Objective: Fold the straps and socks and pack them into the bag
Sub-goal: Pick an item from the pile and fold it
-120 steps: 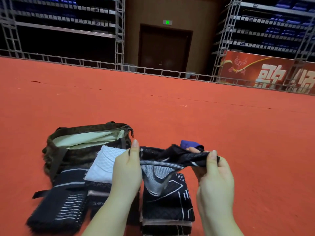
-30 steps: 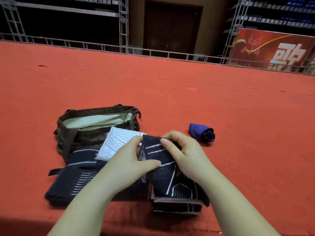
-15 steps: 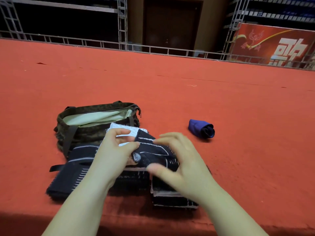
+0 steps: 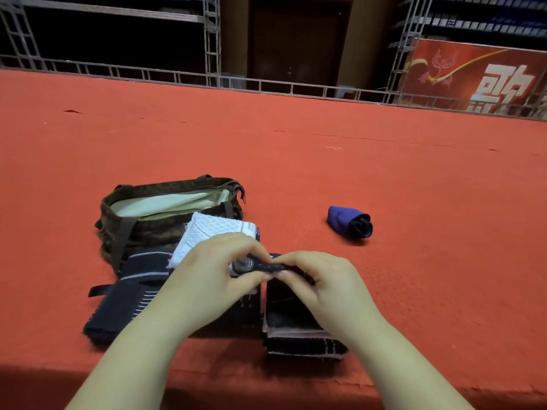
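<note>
A black sock with white stripes [image 4: 266, 266] is bunched into a narrow roll between both hands. My left hand [image 4: 213, 279] pinches its left end and my right hand [image 4: 322, 285] grips its right end, just above a stack of folded black items [image 4: 296, 329]. An open camouflage bag [image 4: 165, 208] with pale lining lies behind on the left. A folded white mesh piece [image 4: 213, 232] leans against the bag's front. Black straps with white stripes [image 4: 127, 294] lie at the left. A rolled purple and black sock [image 4: 350, 221] sits apart on the right.
Everything lies on a wide red carpeted surface [image 4: 414, 261] whose near edge runs just below my forearms. A metal rail [image 4: 296, 87], a dark door and a red banner [image 4: 479, 75] stand far behind.
The sock, stretched out four seconds ago, was laid over the stack and folded; now it is squeezed into a tight roll between both hands. The view has tilted down slightly.
</note>
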